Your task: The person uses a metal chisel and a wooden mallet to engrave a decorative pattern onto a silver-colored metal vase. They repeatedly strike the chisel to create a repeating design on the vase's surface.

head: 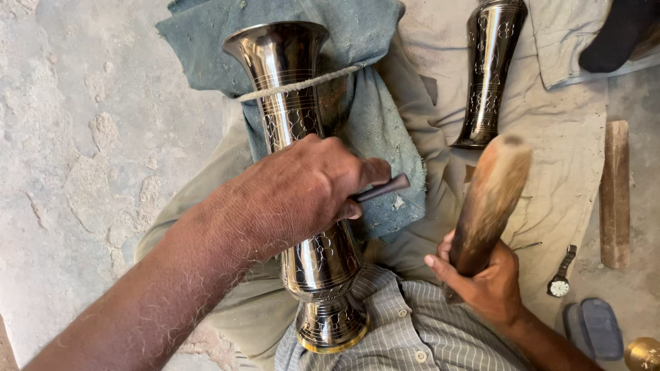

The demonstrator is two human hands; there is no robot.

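My left hand (302, 189) pinches a thin dark chisel (382, 188) against the engraved metal vase (302, 185), which lies across my lap on a blue-grey cloth (385, 130), tied by a cord (302, 84). My right hand (485, 275) clenches a blurred wooden mallet (491, 199). I'd keep the chisel tip steady and strike lightly.

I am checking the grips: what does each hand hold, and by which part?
The left hand holds a thin dark chisel near its lower end, against the vase. The right hand holds a mallet by its lower end.
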